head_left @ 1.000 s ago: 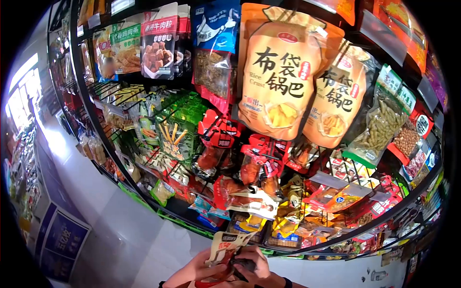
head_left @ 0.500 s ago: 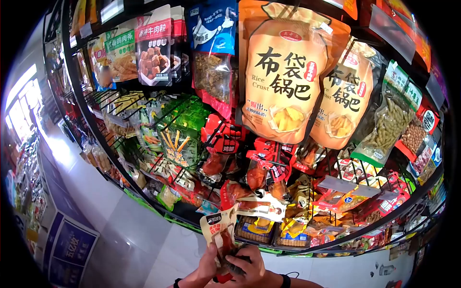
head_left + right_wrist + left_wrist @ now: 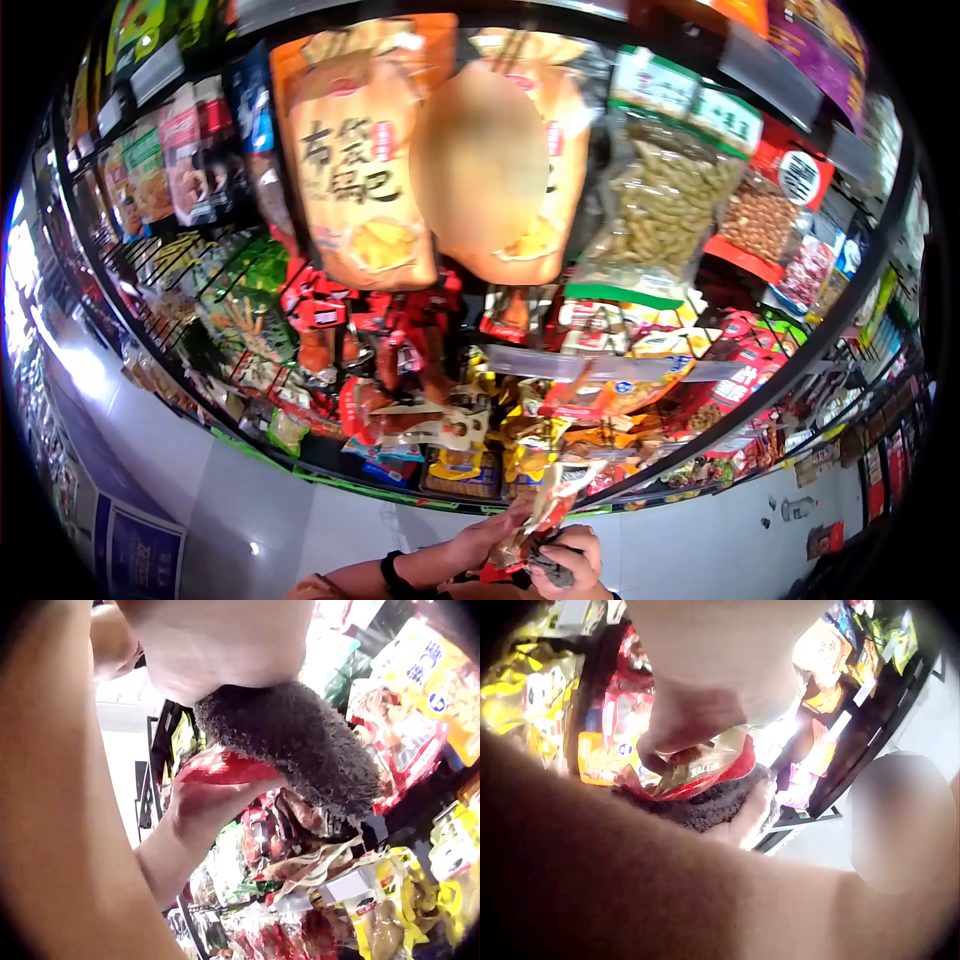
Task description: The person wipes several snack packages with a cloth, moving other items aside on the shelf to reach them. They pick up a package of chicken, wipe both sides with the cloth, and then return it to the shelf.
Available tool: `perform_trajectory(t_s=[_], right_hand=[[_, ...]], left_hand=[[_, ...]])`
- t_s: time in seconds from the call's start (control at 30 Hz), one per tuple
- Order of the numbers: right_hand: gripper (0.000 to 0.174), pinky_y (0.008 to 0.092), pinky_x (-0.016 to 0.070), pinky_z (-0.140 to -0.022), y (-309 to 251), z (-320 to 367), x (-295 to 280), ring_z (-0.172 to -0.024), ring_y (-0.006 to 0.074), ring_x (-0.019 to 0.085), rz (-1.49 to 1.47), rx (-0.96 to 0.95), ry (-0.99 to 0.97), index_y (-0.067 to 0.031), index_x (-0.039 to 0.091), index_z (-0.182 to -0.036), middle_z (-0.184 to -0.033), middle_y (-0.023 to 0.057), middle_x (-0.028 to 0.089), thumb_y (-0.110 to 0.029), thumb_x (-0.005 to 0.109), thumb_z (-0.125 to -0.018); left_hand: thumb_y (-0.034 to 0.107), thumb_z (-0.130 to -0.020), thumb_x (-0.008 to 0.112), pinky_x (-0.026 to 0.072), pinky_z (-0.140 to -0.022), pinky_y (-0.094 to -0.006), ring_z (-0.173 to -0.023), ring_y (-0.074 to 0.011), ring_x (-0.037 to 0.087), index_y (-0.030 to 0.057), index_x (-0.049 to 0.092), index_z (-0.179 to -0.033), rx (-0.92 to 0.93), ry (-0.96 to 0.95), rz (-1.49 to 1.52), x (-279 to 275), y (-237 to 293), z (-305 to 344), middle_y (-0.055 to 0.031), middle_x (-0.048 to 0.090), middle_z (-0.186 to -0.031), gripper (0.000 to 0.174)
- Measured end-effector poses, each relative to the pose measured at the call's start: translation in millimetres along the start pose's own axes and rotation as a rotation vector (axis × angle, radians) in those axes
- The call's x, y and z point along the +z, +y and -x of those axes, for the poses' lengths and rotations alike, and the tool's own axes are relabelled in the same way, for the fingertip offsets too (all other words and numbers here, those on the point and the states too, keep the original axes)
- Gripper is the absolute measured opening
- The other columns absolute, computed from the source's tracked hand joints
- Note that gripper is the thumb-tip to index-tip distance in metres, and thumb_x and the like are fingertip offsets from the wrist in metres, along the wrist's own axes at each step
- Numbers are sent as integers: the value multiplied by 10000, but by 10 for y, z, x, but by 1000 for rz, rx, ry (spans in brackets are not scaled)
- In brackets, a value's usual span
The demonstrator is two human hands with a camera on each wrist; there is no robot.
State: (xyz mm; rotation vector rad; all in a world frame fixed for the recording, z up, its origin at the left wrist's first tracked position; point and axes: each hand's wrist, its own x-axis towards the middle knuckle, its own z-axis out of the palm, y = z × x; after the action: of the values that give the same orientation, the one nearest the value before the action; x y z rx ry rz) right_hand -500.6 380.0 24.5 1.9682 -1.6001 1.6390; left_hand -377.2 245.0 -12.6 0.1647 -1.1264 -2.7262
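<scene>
Low in the head view, my left hand (image 3: 488, 538) holds a cream-and-red snack packet (image 3: 548, 508), its top tilted to the right. My right hand (image 3: 580, 556) grips a bunched dark grey cloth (image 3: 552, 572) against the packet's lower part. In the left wrist view, the fingers of the left hand (image 3: 705, 682) reach down onto the packet (image 3: 705, 771), and the cloth (image 3: 712, 808) lies along its red edge. The right wrist view shows the fluffy cloth (image 3: 292, 742) under the right hand (image 3: 217, 645), covering much of the packet's red end (image 3: 229, 766).
A shelf rack curves in front, hung with large orange rice-crust bags (image 3: 350, 170) and a bag of green pods (image 3: 660, 200). Red and yellow snack packs (image 3: 535, 440) fill the lower tier, behind a dark rail (image 3: 770, 385). Pale floor (image 3: 330, 530) lies below; a blue sign (image 3: 145, 550) stands left.
The head view has swung to the right along the shelf. Both hands and the packet sit further right in view, and the packet now leans right, its front turned more edge-on.
</scene>
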Motion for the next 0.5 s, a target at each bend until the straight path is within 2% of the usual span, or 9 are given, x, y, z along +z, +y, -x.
perform_trajectory(t_s=[0.03, 0.07, 0.13, 0.17, 0.2, 0.27, 0.4, 0.43, 0.5], right_hand=[[339, 397, 509, -776, 22, 25, -122, -880, 300, 588, -33, 15, 29, -26, 597, -1081, -1001, 140, 561, -36, 728, -768], [316, 395, 508, -770, 51, 61, -237, -875, 295, 588, -70, 29, 55, -19, 595, -1060, -991, 148, 560, -29, 719, -769], [302, 393, 509, -770, 65, 158, -434, -878, 293, 589, -63, 55, 101, -17, 593, -1049, -992, 154, 560, -38, 723, -777], [289, 391, 510, -770, 94, 211, -521, -881, 291, 589, -66, 80, 136, -15, 591, -1038, -993, 161, 559, -46, 727, -785], [277, 391, 511, -773, 146, 262, -581, -887, 294, 589, -52, 89, 183, -10, 588, -1037, -992, 162, 559, -92, 729, -812], [282, 387, 511, -776, 194, 334, -802, -897, 296, 589, 1, 140, 207, -2, 585, -1042, -993, 165, 557, -137, 723, -837], [243, 393, 501, -802, 238, 516, -1153, -899, 295, 586, 22, 221, 240, 3, 582, -1035, -1012, 174, 548, -130, 685, -859], [222, 397, 495, -813, 241, 554, -1238, -913, 296, 581, 64, 230, 232, 2, 576, -1036, -1027, 176, 540, -105, 665, -863], [222, 394, 494, -814, 283, 650, -1336, -921, 296, 579, 26, 243, 246, 1, 573, -1039, -1034, 178, 538, -95, 662, -860]], left_hand=[[552, -936, 504, 359, -1012, -286, -1258, -146, 425, 30, 182, -1512, -42, -86, 17, 9, -70, -122, -54, 402, -1414, 842], [552, -936, 504, 359, -1012, -286, -1258, -146, 425, 30, 182, -1512, -50, -97, 11, 110, -55, -205, -54, 402, -1414, 842], [557, -931, 520, 361, -1015, -289, -1254, -147, 433, 18, 188, -1508, -146, -189, 202, 362, -27, -305, -65, 421, -1405, 857], [587, -924, 514, 361, -1032, -308, -1252, -160, 450, 33, 195, -1515, -233, -144, 256, 413, -96, -337, -79, 435, -1401, 870], [577, -938, 491, 398, -1016, -327, -1225, -177, 495, 55, 192, -1524, -225, -175, 344, 356, -290, -433, -78, 447, -1402, 839], [564, -928, 508, 431, -1017, -367, -1216, -230, 537, 16, 333, -1455, -304, -122, 462, 369, -519, -563, -130, 505, -1376, 780], [518, -965, 479, 445, -1004, -366, -1190, -212, 545, 34, 338, -1453, -432, -28, 289, 539, -807, -853, -114, 533, -1325, 701], [499, -977, 472, 450, -982, -348, -1159, -187, 555, 45, 318, -1463, -517, 62, 136, 528, -874, -911, -93, 533, -1307, 682], [501, -974, 479, 451, -974, -337, -1150, -175, 556, 49, 302, -1471, -460, 19, 158, 754, -912, -976, -86, 528, -1310, 695]])
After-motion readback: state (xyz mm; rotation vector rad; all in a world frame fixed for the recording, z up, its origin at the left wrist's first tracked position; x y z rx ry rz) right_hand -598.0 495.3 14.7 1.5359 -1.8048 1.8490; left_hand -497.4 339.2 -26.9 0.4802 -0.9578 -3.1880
